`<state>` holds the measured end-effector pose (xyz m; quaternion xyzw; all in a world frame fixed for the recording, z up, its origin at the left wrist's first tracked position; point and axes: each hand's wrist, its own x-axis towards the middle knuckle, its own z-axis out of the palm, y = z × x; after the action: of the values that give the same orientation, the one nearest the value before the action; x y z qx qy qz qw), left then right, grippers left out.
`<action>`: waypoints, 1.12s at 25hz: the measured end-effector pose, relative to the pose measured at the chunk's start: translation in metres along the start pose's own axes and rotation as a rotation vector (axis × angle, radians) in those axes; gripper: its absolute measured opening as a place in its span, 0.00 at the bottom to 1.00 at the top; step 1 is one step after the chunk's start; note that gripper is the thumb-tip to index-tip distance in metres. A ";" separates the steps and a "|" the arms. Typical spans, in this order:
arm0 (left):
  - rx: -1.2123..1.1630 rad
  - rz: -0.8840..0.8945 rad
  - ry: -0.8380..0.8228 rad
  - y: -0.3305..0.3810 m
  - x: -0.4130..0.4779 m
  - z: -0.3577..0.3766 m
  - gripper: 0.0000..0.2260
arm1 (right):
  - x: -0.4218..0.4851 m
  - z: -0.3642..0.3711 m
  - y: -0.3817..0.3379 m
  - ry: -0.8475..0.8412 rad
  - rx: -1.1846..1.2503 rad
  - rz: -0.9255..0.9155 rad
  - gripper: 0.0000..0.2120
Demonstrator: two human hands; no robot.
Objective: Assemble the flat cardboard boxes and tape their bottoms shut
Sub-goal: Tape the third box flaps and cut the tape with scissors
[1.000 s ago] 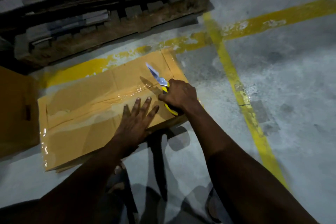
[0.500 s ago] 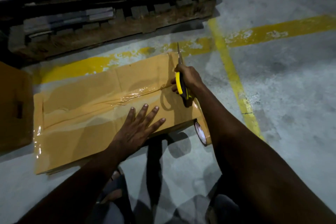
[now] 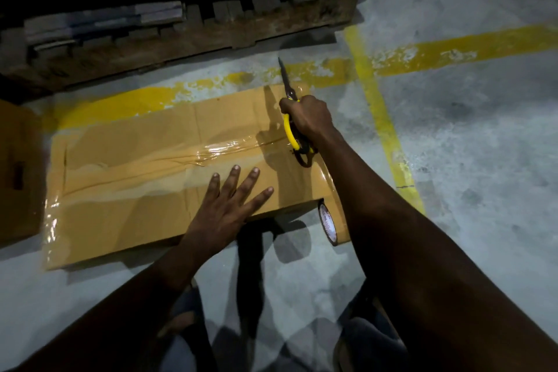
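Note:
A brown cardboard box (image 3: 126, 190) lies on the concrete floor with its bottom flaps up. Clear tape (image 3: 223, 149) runs along the middle seam. My left hand (image 3: 229, 205) presses flat on the near flap, fingers spread. My right hand (image 3: 308, 116) grips yellow-handled scissors (image 3: 289, 127) over the box's right end, blades pointing away from me. A roll of brown tape (image 3: 330, 225) hangs at the box's near right corner, partly hidden by my right forearm.
A wooden pallet (image 3: 211, 36) stacked with flat cardboard sheets stands behind the box. Another brown box (image 3: 18, 172) sits at the left edge. Yellow floor lines (image 3: 380, 118) cross to the right. My feet are below the box's near edge.
My right hand has swung the scissors from pointing left over the seam to pointing away, at the box's right end. The tape roll has come into view. My left hand stays pressed on the flap.

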<state>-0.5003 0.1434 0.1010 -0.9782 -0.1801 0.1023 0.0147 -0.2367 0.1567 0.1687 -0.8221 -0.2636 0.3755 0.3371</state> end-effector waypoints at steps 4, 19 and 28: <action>0.075 0.109 -0.060 -0.029 0.024 -0.013 0.44 | -0.001 -0.024 0.016 0.058 -0.053 0.024 0.20; -1.436 -0.835 -0.162 0.154 0.050 -0.030 0.26 | -0.042 -0.033 0.064 -0.016 -0.712 -0.412 0.26; -1.585 -0.948 -0.109 0.166 0.031 -0.016 0.14 | -0.035 -0.011 0.067 -0.031 -1.053 -0.453 0.30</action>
<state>-0.4103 -0.0008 0.1000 -0.5204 -0.5794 -0.0217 -0.6270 -0.2361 0.0859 0.1390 -0.7965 -0.5898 0.1239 -0.0496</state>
